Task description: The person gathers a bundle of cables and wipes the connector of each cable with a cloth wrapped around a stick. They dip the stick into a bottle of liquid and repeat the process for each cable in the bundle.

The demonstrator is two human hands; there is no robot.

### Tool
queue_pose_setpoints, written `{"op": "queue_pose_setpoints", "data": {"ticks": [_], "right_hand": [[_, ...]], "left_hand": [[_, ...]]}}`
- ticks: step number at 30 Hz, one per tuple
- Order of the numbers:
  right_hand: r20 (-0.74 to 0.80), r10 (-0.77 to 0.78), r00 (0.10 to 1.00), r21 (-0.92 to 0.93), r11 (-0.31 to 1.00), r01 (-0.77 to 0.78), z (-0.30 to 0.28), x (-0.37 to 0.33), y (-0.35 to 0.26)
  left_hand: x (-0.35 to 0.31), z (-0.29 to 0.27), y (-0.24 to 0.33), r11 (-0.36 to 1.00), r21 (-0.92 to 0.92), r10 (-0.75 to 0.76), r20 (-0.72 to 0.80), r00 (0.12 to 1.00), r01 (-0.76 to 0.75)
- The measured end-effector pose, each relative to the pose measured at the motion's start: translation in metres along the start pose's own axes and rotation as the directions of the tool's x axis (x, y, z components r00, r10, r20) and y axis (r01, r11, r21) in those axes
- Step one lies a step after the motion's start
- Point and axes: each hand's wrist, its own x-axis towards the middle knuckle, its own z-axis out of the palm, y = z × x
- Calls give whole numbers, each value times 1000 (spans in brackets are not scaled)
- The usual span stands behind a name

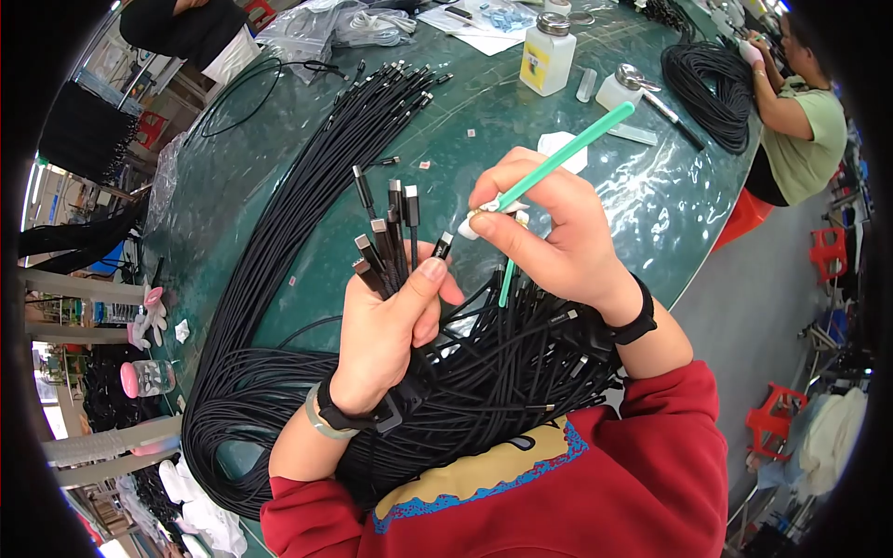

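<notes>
There's open desk (pixel 474 98) between the long black cables (pixel 284 214) and the white bottle (pixel 547 60)! More room right of the right hand (pixel 563 228), but a coiled bundle (pixel 684 79) blocks the far right, and tangled cables (pixel 484 409) crowd the near side.

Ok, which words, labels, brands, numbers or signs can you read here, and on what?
None can be read clearly.
Black cable plug in the left hand: pale marking, too small to read.
White bottle with a yellow label: any print is too small and blurred.

A green table (pixel 493 107) (perhaps film-covered) carries black cables (pixel 307 177).
</notes>
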Motion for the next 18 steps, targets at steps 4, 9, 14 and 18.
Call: {"op": "queue_pose_setpoints", "data": {"ticks": [4, 9, 14, 18], "right_hand": [[-1, 24, 1000, 30, 999, -24, 3, -1, 1], [30, -54, 998, -2, 999, 54, 14, -3, 2], [12, -135, 991, -141, 981, 136, 8, 1, 6], [38, -111, 993, -94, 989, 114, 11, -3, 3]], "left_hand": [[3, -7, -4, 1000, -7, -13, -18, 1000, 13], [3, -9, -3, 992, -95, -80, 75, 994, 87], [3, -10, -3, 988, -95, -117, 86, 989, 125], [2, -10, -3, 991, -93, -93, 90, 992, 101]]}}
